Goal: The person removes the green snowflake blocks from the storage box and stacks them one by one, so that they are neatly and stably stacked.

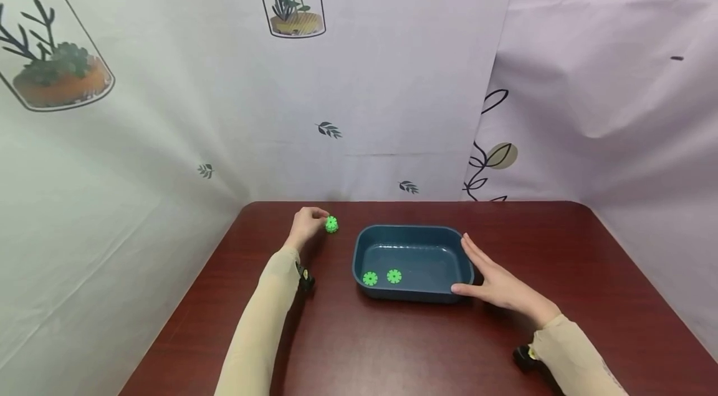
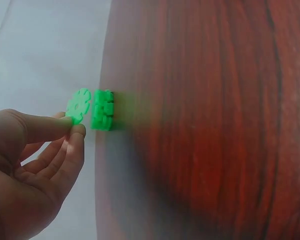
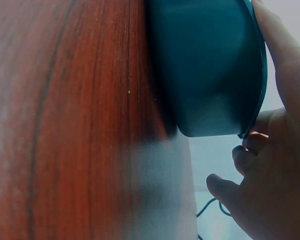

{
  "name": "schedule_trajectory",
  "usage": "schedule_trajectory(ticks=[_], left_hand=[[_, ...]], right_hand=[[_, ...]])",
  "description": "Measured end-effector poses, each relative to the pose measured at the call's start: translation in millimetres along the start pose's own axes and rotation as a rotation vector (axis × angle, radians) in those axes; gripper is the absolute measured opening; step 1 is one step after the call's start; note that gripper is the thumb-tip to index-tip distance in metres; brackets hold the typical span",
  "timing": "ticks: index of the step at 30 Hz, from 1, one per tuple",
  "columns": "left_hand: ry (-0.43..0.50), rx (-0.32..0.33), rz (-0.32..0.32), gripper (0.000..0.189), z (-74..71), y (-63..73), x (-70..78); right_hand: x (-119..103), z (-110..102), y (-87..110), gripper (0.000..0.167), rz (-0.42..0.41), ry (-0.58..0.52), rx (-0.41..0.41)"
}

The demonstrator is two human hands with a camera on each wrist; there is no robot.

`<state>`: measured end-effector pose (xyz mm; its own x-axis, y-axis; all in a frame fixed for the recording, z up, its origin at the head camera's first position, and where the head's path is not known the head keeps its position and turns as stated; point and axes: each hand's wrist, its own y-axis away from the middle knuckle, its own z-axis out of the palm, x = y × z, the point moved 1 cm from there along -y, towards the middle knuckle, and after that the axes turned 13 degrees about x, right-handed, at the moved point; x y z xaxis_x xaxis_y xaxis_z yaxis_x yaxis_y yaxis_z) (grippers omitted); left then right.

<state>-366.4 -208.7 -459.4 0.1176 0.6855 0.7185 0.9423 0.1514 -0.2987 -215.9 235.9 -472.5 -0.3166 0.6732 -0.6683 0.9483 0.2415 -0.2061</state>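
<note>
My left hand (image 1: 305,226) pinches a green notched plastic disc (image 2: 80,105) between thumb and fingertips. Right beside that disc, a small stack of matching green discs (image 2: 102,111) stands on the table, left of a dark blue rectangular tray (image 1: 415,295). Inside the tray lie two more discs, one green disc (image 1: 370,279) near its left front corner and another disc (image 1: 394,276) to the right of it. At the tray's right end rests my right hand (image 1: 499,284), its straight thumb touching the front rim and its extended fingers at the back right corner.
The reddish-brown table (image 1: 415,352) has its back edge just behind the disc stack. A white patterned cloth backdrop (image 1: 392,72) hangs behind and at both sides. A dark cable (image 3: 210,205) shows past the table edge in the right wrist view.
</note>
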Motion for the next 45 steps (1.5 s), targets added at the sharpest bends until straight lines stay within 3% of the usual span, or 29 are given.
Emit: schedule_trajectory(ticks=[13, 45], left_hand=[[-0.008, -0.037, -0.029, 0.019, 1.6, 0.2, -4.1], [0.039, 0.000, -0.091, 0.019, 7.3, 1.4, -12.8]], right_hand=[[-1.8, -0.2, 0.9, 0.110, 0.009, 0.006, 0.001], [-2.9, 0.4, 1.3, 0.110, 0.006, -0.004, -0.001]])
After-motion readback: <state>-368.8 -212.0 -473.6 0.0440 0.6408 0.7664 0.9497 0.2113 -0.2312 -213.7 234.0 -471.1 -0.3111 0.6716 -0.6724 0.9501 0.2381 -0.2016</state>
